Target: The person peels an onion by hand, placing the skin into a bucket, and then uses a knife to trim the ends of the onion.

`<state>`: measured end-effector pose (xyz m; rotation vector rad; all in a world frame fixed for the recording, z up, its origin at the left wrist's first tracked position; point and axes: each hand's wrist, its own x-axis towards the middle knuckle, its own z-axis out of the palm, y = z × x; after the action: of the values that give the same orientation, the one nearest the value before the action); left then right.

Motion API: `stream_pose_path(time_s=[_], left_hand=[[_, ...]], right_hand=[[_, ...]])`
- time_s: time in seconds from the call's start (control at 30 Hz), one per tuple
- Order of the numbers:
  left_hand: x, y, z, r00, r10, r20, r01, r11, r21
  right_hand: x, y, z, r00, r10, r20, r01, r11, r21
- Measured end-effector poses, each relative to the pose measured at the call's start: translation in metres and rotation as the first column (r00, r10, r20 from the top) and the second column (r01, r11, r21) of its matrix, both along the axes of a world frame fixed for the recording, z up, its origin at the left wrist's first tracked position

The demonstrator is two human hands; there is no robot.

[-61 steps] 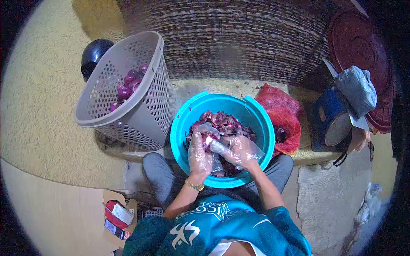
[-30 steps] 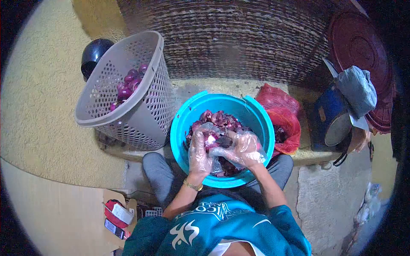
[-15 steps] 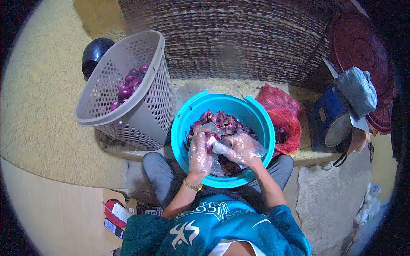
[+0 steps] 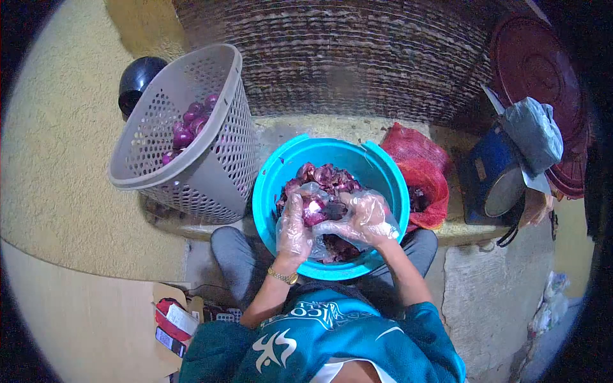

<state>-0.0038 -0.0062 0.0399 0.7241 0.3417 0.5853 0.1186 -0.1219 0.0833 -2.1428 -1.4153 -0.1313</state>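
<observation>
Over a turquoise basin (image 4: 268,239) sits a purple onion (image 4: 313,213) with a pale patch, held in my left hand (image 4: 295,231), which wears a clear plastic glove. My right hand (image 4: 367,220), gloved too, is just right of the onion, its fingers curled around a dark piece of skin (image 4: 334,210). Its thumb points toward the onion's lower side. Onions and loose dark skins (image 4: 329,177) lie in the basin below both hands.
A grey perforated basket (image 4: 220,156) with purple onions (image 4: 183,135) stands at the left, beside a black rounded object (image 4: 142,80). Right of the basin are a red mesh bag (image 4: 418,153) and a blue container (image 4: 488,169). A red lid (image 4: 536,64) leans at the far right.
My right thumb has moved off the onion's pale patch to its lower side. A dark piece of skin now shows between the onion and my right fingers.
</observation>
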Motion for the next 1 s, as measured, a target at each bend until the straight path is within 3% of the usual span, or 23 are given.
stream_pose_path(time_s=[0.33, 0.4, 0.83, 1.0], left_hand=[[0.003, 0.001, -0.009, 0.999, 0.039, -0.007, -0.037, 0.990, 0.133], [0.001, 0.000, -0.003, 1.000, -0.007, 0.022, 0.006, 0.999, 0.048], [0.002, 0.000, -0.005, 0.999, -0.030, 0.038, 0.026, 0.995, 0.097], [0.001, 0.000, -0.005, 0.997, -0.076, 0.031, 0.077, 0.997, -0.006]], right_hand=[[-0.001, 0.004, -0.006, 1.000, 0.003, -0.030, -0.002, 1.000, 0.025], [-0.002, 0.003, -0.008, 0.999, -0.003, -0.042, 0.003, 1.000, -0.004], [0.004, 0.003, -0.022, 0.960, 0.056, -0.273, -0.088, 0.990, -0.106], [0.005, 0.002, -0.015, 0.954, 0.093, -0.286, -0.132, 0.984, -0.119]])
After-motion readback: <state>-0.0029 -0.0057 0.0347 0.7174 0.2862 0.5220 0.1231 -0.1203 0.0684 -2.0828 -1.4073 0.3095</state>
